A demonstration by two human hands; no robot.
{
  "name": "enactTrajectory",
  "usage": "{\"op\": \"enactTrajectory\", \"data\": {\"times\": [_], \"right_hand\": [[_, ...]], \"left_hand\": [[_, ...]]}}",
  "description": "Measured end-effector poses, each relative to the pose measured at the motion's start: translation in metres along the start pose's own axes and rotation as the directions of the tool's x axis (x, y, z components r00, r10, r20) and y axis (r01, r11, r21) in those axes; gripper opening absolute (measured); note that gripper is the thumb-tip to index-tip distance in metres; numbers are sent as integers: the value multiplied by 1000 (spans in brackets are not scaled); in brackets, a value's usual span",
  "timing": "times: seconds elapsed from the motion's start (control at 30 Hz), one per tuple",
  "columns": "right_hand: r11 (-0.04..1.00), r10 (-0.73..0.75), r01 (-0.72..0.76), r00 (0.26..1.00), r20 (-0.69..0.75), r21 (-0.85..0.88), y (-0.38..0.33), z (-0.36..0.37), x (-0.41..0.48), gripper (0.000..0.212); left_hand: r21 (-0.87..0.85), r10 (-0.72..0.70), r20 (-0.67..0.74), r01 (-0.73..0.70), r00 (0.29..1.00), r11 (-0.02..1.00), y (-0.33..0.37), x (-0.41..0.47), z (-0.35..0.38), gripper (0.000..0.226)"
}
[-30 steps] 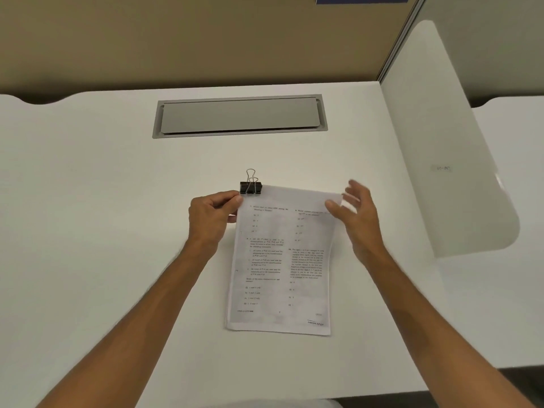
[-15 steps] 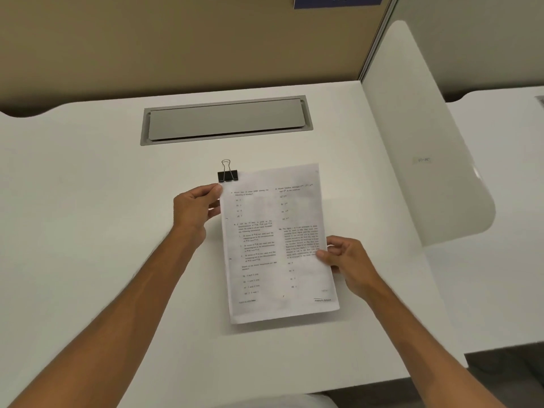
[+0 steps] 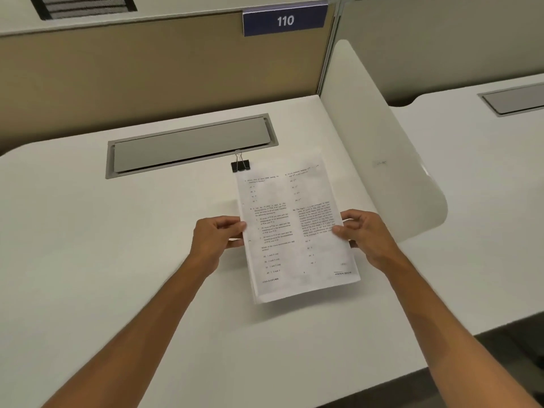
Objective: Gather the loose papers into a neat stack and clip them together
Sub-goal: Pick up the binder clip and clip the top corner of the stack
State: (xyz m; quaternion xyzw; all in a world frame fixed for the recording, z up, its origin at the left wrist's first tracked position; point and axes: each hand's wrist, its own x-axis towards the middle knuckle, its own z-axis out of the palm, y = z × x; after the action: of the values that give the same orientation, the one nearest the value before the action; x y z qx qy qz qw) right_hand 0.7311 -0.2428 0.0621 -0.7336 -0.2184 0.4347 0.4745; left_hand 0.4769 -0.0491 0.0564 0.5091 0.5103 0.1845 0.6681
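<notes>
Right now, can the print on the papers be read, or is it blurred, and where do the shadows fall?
Head view: the stack of papers shows print too soft and small to read, its far end washed pale; the sign reads 110 clearly. Soft shadows lie on the desk under the stack's near edge and beneath both forearms. The wide lens bows the desk edges.
</notes>
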Motion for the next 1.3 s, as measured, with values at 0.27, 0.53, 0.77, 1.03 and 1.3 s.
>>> {"op": "enactTrajectory", "data": {"times": [0.27, 0.53, 0.77, 1.03, 1.3], "right_hand": [[935, -80, -58, 926, -369, -350, -10, -25, 52, 16], [655, -210, -179, 890, -405, -734, -21, -22, 82, 5], [640, -233, -169, 887, -399, -750, -2, -26, 102, 16], [668, -304, -77, 880, -365, -740, 8, -26, 107, 16], [605, -318, -102, 878, -357, -789, 10, -22, 111, 14]], "left_hand": [[28, -3, -47, 4, 999, 1000, 7, 55, 71, 9], [67, -58, -83, 64, 995, 996, 10, 98, 121, 13], [69, -76, -139, 86, 987, 994, 8, 109, 134, 12], [77, -70, -204, 87, 976, 993, 0, 111, 135, 9], [202, 12, -230, 36, 973, 979, 1, 107, 137, 6]]}}
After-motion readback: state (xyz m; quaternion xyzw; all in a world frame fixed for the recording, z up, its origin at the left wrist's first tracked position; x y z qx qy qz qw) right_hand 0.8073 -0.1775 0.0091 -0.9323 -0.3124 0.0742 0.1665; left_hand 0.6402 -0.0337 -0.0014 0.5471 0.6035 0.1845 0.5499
